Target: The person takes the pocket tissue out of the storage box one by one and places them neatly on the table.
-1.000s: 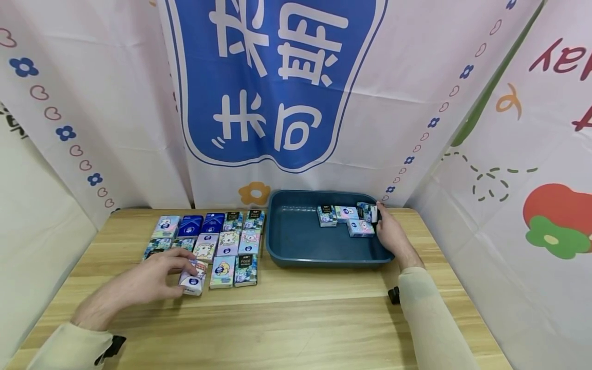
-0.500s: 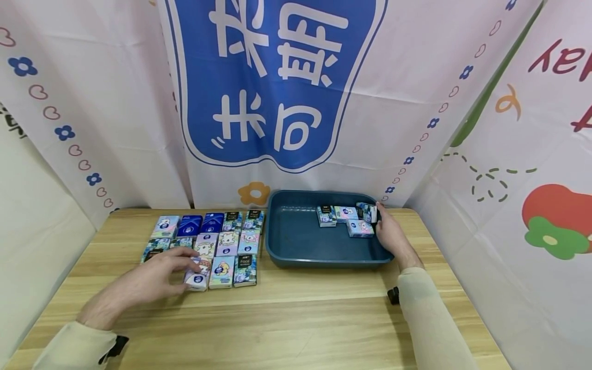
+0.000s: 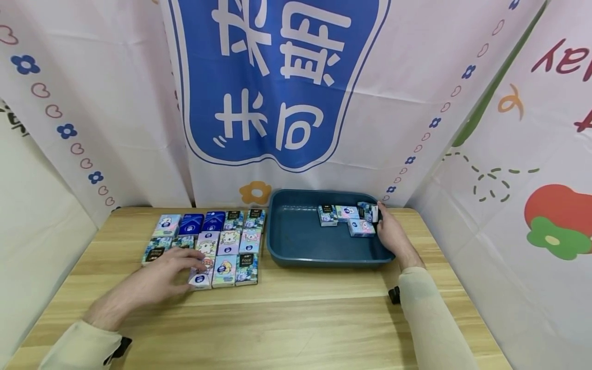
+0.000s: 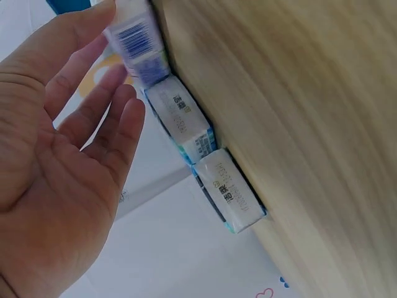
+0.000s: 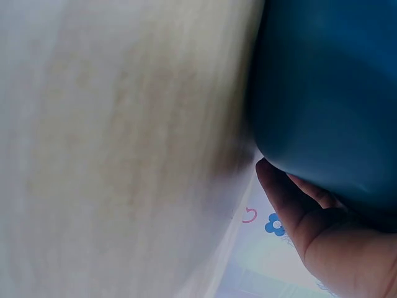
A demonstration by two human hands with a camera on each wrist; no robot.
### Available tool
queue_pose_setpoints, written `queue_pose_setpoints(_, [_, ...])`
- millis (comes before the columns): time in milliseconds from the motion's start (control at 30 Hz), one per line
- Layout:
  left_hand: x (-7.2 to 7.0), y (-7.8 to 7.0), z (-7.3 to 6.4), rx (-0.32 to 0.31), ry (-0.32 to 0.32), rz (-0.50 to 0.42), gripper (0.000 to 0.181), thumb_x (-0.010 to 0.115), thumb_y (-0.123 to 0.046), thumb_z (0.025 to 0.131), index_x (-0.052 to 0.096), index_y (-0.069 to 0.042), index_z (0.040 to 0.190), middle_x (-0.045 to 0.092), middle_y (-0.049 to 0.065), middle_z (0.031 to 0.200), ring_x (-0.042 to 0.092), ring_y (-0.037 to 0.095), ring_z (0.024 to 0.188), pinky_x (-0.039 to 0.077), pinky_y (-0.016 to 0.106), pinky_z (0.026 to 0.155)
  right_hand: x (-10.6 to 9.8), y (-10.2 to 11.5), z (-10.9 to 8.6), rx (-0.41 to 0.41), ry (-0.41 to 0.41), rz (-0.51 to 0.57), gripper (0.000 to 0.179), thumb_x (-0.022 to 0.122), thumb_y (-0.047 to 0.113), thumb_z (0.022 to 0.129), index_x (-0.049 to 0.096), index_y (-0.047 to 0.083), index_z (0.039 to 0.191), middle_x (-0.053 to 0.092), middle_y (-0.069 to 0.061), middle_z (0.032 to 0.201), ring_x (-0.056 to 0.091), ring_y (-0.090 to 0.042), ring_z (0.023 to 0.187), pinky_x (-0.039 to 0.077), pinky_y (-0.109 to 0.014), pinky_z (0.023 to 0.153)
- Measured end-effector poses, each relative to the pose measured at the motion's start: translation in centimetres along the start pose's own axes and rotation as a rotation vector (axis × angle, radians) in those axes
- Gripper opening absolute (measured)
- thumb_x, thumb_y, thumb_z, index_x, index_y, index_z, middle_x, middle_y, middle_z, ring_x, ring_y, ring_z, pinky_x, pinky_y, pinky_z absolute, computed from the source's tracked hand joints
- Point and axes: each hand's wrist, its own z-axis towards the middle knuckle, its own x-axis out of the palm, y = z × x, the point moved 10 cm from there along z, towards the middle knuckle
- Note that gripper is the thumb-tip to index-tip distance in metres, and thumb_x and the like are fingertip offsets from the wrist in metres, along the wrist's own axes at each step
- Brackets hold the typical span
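Observation:
My left hand pinches a lilac tissue pack between thumb and fingers at the front left of a block of packs. In the left wrist view, the thumb meets the barcode end of that pack. Against its right side lies a light-blue tissue pack, followed by a dark floral pack. On the right, my right hand grips the right rim of a dark teal plastic bin. The right wrist view has the thumb against the bin's outer wall; the other fingers are mostly hidden.
Behind the left hand, several more tissue packs lie in rows, including dark blue packs. Inside the bin are a dark floral pack, a light pack and others. A printed cloth hangs behind the wooden table.
My left hand has moved the lilac tissue pack rightward and slightly away from me, bringing it against the light-blue one. The right hand has stayed on the bin's rim.

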Motion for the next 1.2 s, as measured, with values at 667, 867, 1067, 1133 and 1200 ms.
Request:
queue_pose_setpoints(667, [-1.3,-4.7,3.8,0.034,-0.075,-0.037,0.038,0.077,-0.025,0.115,0.076,-0.015,0.152,0.072,0.013,0.161,0.064,0.047,0.154,0.055,0.075,0.125,-0.1,0.4,-0.4,-0.014,-0.011,-0.004,0.07,0.036,0.0,0.12,0.016,-0.001,0.186,0.019,-0.032,0.193,0.026,-0.053,0.179,0.024,-0.066,0.148])
queue_pose_setpoints(867, [-1.1,-6.9,6.1,0.029,-0.1,-0.047,0.041,0.076,-0.025,0.116,0.074,-0.014,0.156,0.07,0.014,0.165,0.061,0.047,0.159,0.049,0.078,0.13,0.1,0.2,-0.2,-0.003,-0.001,0.002,0.07,0.035,0.001,0.12,0.014,0.002,0.187,0.019,-0.032,0.193,0.026,-0.054,0.179,0.025,-0.067,0.148])
queue_pose_setpoints(1067, [-0.5,-9.0,8.8,0.037,-0.133,-0.062,0.042,0.076,-0.024,0.116,0.073,-0.013,0.157,0.068,0.016,0.168,0.059,0.05,0.161,0.051,0.076,0.13,0.2,0.2,-0.2,0.006,0.005,-0.001,0.07,0.036,0.002,0.121,0.014,0.002,0.187,0.02,-0.033,0.192,0.027,-0.055,0.178,0.026,-0.068,0.147])
queue_pose_setpoints(1133, [-0.2,-9.7,9.8,0.041,-0.14,-0.062,0.044,0.075,-0.025,0.117,0.072,-0.013,0.159,0.067,0.016,0.169,0.06,0.049,0.161,0.052,0.074,0.13,0.1,0.2,-0.2,0.006,0.005,-0.004,0.07,0.036,0.002,0.121,0.015,0.002,0.187,0.02,-0.034,0.192,0.028,-0.055,0.178,0.027,-0.068,0.147])
queue_pose_setpoints(1200, [0.2,-10.5,10.8,0.04,-0.143,-0.063,0.045,0.075,-0.027,0.117,0.071,-0.012,0.159,0.067,0.016,0.169,0.061,0.047,0.159,0.053,0.072,0.13,0.1,0.2,-0.1,0.006,0.004,-0.008,0.07,0.036,0.002,0.12,0.015,0.001,0.187,0.021,-0.034,0.192,0.029,-0.055,0.178,0.027,-0.069,0.146])
